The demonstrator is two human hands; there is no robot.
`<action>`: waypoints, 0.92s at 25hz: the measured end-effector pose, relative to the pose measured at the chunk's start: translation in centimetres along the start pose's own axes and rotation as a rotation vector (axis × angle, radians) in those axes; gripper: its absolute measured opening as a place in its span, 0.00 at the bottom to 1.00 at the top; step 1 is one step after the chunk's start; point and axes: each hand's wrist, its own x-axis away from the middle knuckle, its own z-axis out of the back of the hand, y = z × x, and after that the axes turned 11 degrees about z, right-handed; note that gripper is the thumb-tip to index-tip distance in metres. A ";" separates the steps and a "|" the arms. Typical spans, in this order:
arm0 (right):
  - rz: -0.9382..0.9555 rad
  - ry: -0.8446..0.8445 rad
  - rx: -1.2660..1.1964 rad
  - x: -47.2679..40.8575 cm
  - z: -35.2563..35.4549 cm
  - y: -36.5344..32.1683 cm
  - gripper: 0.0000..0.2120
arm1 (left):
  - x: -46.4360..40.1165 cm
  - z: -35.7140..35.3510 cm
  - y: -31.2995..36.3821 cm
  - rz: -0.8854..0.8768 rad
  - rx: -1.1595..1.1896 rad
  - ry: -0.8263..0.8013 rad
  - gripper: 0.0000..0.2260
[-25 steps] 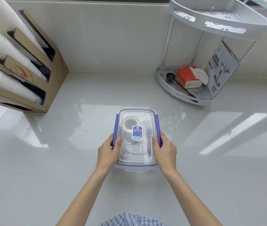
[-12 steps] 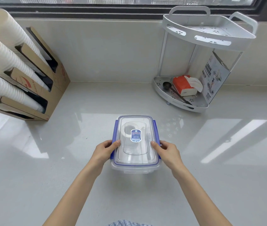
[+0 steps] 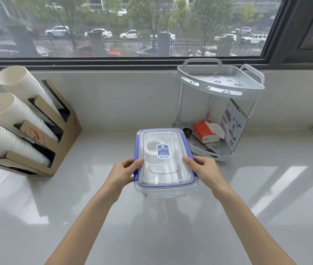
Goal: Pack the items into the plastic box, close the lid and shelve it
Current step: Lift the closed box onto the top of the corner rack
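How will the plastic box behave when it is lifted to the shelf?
The box looks stiff: its clear walls keep their shape between the left hand and right hand. It is probably light, since little shows through the lid. The smooth plastic may slip, so holding both sides seems wise.

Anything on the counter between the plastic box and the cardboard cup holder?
No. In the head view, only bare white counter lies between the plastic box and the cup holder; the left hand grips the box's near-left side.
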 end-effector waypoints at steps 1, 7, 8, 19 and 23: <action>0.032 0.003 0.010 -0.7 0.8 -0.8 0.17 | -0.1 -0.3 1.0 -0.020 0.018 -0.019 0.09; 0.211 0.022 0.161 -4.2 5.5 -6.3 0.26 | -0.3 -2.2 7.8 -0.132 0.071 -0.102 0.14; 0.232 0.019 0.181 -4.7 6.2 -7.3 0.26 | -0.2 -2.4 9.0 -0.151 0.083 -0.114 0.13; 0.331 0.057 0.216 -10.0 13.4 -15.4 0.30 | -0.3 -7.2 19.1 -0.205 0.187 -0.201 0.07; 0.329 0.069 0.154 -12.2 16.1 -16.0 0.20 | -1.2 -9.9 21.5 -0.187 0.156 -0.195 0.07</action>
